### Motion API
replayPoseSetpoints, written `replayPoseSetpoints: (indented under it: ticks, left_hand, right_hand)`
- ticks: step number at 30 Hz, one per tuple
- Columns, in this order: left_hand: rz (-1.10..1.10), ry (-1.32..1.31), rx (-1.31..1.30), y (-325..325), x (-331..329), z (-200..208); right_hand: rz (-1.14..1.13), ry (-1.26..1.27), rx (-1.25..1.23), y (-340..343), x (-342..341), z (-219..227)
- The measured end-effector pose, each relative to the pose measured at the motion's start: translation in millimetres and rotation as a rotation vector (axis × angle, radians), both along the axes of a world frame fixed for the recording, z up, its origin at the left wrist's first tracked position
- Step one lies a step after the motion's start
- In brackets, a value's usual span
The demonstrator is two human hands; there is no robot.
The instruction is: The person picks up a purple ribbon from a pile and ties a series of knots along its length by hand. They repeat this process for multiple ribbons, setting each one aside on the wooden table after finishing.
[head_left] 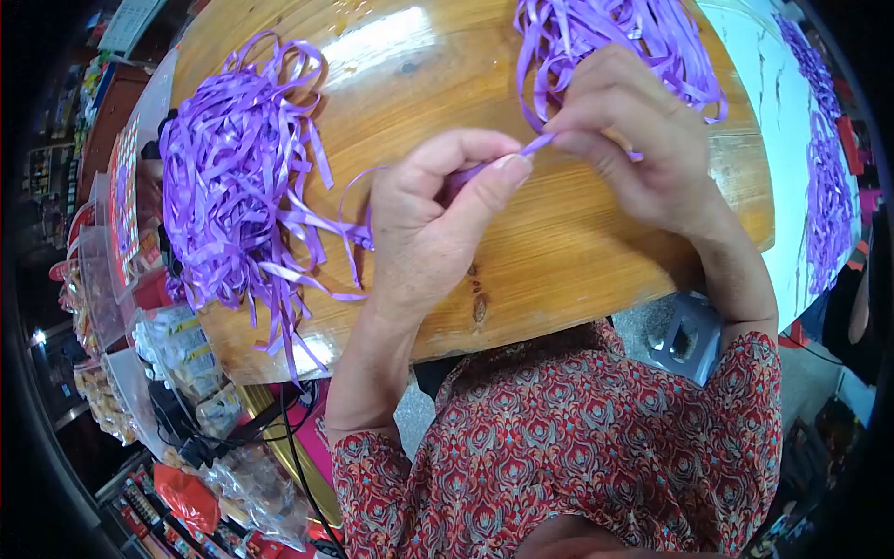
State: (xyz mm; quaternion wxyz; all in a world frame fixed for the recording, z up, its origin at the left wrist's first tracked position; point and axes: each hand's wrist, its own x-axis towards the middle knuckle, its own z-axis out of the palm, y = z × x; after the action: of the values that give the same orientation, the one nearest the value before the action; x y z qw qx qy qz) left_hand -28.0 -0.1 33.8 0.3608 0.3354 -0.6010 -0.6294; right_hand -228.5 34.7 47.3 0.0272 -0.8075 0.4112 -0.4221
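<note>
Over the middle of the wooden table (549, 265), a shiny purple ribbon (537, 144) is stretched between my two hands. My left hand (433, 214) pinches it between thumb and forefinger. Opposite, my right hand (643, 140) grips the other side with its fingertips and is slightly blurred. A large tangled heap of purple ribbons (228, 177) lies on the left of the table, with loose ends trailing toward my left hand. Behind my right hand rests a second pile of purple ribbons (615, 37), looped more neatly and partly hidden by that hand.
A white marbled surface (773, 168) adjoins the table on the right, with more purple ribbons (829, 205) on it. Left of the table stand packaged goods (182, 345) and a red bag (186, 497). A black cable (296, 456) hangs near the table's front left edge.
</note>
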Motion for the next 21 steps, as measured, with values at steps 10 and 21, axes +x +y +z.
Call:
replayPoseSetpoints:
  ticks: [10, 21]
  left_hand:
    - [0.102, -0.079, -0.004, -12, 47, 11]
    - [0.215, -0.042, 0.005, -5, 77, -1]
  right_hand:
    - [-0.123, -0.776, 0.085, -9, -79, -13]
    - [-0.353, -0.682, 0.165, -16, -77, -14]
